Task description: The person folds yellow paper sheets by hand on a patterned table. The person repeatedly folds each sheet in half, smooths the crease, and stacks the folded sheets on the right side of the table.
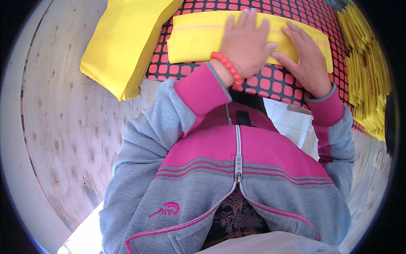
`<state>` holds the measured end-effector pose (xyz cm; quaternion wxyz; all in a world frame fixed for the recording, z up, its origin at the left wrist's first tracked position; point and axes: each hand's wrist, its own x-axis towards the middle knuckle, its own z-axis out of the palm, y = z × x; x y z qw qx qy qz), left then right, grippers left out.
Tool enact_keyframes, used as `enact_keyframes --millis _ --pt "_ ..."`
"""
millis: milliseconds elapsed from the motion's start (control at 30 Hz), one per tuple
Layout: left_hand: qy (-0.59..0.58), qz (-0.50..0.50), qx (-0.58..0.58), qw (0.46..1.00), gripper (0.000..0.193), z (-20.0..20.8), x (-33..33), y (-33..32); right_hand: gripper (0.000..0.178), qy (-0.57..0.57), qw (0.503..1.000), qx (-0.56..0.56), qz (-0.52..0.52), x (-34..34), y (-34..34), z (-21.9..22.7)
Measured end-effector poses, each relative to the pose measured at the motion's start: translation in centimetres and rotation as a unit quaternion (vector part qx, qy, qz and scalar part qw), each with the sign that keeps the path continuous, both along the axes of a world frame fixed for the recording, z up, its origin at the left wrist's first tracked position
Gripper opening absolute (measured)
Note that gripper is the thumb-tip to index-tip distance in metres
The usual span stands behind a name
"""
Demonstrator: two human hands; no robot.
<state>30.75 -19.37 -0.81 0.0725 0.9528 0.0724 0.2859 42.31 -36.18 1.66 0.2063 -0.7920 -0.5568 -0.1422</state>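
A folded yellow cloth [194, 44] lies crosswise in front of me, with a thin pinkish line running along its length. My left hand [246, 47], a red bead bracelet [228, 65] at its wrist, rests flat on the middle of this cloth, fingers stretched out and slightly blurred. Toward the cloth's right end, my right hand [308, 59] lies with fingers extended and thumb apart, touching the fabric. Neither hand grips anything. The cloth's surface beneath both hands is hidden.
A thick layer of larger yellow cloth [122, 46] hangs over the table's left edge. At the far right stand piles of folded yellow pieces [367, 76]. A red-and-black checked cover [270, 84] spreads over the table. Pale wood-like panelling [76, 114] shows at left.
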Motion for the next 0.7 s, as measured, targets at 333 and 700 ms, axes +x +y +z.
enact_keyframes --millis 333,700 --pt "0.118 0.044 0.059 0.990 0.078 -1.0 -3.7 5.5 0.065 0.027 0.999 -0.019 -0.026 0.5 -1.1 -0.5" --pt "0.158 0.074 0.042 0.984 0.078 0.2 -5.0 5.7 0.052 0.026 0.999 0.027 0.039 -1.9 6.0 -2.2"
